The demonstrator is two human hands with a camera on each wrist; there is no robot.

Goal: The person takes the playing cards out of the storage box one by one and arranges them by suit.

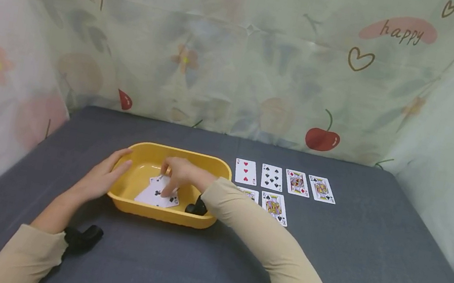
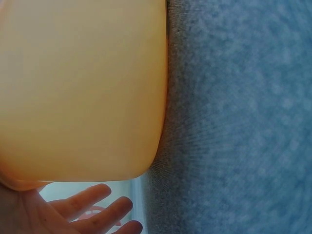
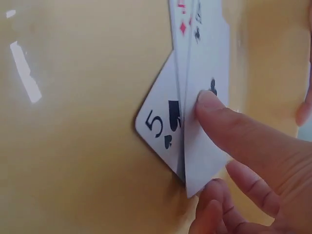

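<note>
Inside a yellow plastic tub (image 1: 160,214) lies a small fanned pile of playing cards. My right hand (image 1: 180,173) reaches into it and pinches a white club card (image 3: 207,141), thumb on its face and fingers at its lower edge. Under that card show a five of spades (image 3: 155,122) and a diamond card (image 3: 181,44). At the tub's left end, my left hand (image 1: 101,175) rests against the rim with its thumb over the edge. Its other fingers stretch out loosely beside the outer wall, as the left wrist view shows.
Right of the tub, face-up cards lie in two rows on the dark grey tablecloth (image 1: 346,261). A three of hearts (image 1: 246,172) begins the back row; a king of spades (image 1: 274,208) lies in front, beside a face card partly covered by my right sleeve. Patterned curtains (image 1: 240,63) enclose the table.
</note>
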